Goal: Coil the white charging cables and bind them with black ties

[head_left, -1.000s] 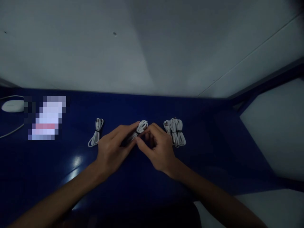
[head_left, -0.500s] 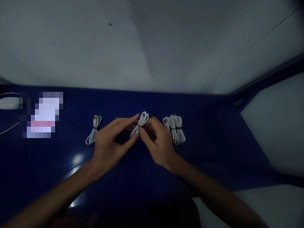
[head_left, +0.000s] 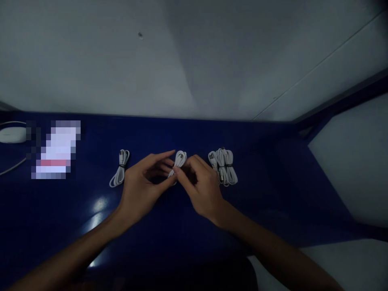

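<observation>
A white USB cable [head_left: 181,158], coiled into a small bundle, is held up between both hands over the middle of the table. My right hand [head_left: 203,184] pinches it near its middle, thumb in front, covering the spot where a tie showed. Around the lower end, my left hand [head_left: 141,182] has its thumb and curled fingers on the cable, while its index finger stretches out above. Left of my left hand lies a second coiled white cable [head_left: 120,167], bound with a black tie. Just beyond my right hand, several tied white cables [head_left: 226,166] lie side by side.
The glossy blue table [head_left: 169,234] meets a pale wall [head_left: 121,72] at the back. A phone-shaped bright screen [head_left: 57,147], blurred out, lies at left beside a white rounded device [head_left: 13,135] with a cord. A blue-edged partition stands at right.
The held cable has come slightly lower, and my fingers now cover its tie and more of its lower end. My left fingers have curled in behind it. The other cables lie as before.
</observation>
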`<state>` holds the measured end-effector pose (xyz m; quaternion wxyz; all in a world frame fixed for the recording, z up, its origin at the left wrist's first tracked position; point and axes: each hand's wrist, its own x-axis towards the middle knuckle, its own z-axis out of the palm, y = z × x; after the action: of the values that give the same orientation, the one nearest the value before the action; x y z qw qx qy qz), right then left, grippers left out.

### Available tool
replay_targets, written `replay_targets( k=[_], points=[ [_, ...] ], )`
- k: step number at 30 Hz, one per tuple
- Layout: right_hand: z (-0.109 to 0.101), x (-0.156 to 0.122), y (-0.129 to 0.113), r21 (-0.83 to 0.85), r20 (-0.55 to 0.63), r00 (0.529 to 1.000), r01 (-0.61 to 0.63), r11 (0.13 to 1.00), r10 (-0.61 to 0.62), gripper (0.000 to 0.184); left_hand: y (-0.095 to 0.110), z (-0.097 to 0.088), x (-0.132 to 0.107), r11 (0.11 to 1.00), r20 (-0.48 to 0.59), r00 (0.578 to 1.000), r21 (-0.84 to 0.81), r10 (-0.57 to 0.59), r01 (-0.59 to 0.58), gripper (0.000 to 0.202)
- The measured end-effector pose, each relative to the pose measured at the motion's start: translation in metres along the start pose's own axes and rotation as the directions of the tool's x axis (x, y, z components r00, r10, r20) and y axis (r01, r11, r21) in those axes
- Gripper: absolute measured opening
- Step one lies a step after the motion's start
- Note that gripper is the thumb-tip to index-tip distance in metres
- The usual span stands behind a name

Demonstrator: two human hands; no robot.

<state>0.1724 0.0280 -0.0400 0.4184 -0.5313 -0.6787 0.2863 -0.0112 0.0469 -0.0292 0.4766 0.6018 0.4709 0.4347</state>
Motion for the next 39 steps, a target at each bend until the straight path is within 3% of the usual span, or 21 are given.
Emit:
replay_targets(
  k=[5,12,20,25,31,36,39],
  points=[
    [-0.001,0.002,0.0,0.028,0.056,0.998,0.029,0.999,-0.031,0.011,0.001,-0.003,0.006,0.967,0.063,0.989,-0.21,-0.137,0.147,0.048],
    [-0.003,0.006,0.005,-0.032,0.057,0.997,0.058,0.998,-0.056,0.017,-0.001,-0.006,0.011,0.924,0.115,0.973,-0.308,-0.199,0.225,0.042],
    [-0.004,0.007,0.004,-0.08,0.082,0.983,0.168,0.983,-0.161,0.019,-0.001,-0.007,0.009,0.979,0.208,0.97,-0.128,-0.129,0.158,0.027],
    [-0.004,0.006,0.003,-0.057,0.088,0.98,0.186,0.981,-0.18,0.017,-0.003,-0.011,0.005,0.962,0.253,0.944,-0.115,-0.212,0.247,0.025],
    [-0.004,0.003,0.003,-0.044,0.077,0.982,0.176,0.983,-0.172,0.014,-0.005,-0.008,0.004,0.96,0.233,0.951,-0.14,-0.205,0.241,0.016],
    [-0.008,0.005,0.0,-0.019,0.047,0.989,0.141,0.99,-0.14,0.012,-0.014,-0.005,0.002,0.969,0.153,0.966,-0.098,-0.211,0.227,0.021],
    [-0.01,0.008,-0.001,0.003,0.043,0.995,0.089,0.996,-0.089,0.012,-0.017,-0.005,0.001,0.964,0.169,0.961,-0.117,-0.217,0.238,0.023]
  ],
)
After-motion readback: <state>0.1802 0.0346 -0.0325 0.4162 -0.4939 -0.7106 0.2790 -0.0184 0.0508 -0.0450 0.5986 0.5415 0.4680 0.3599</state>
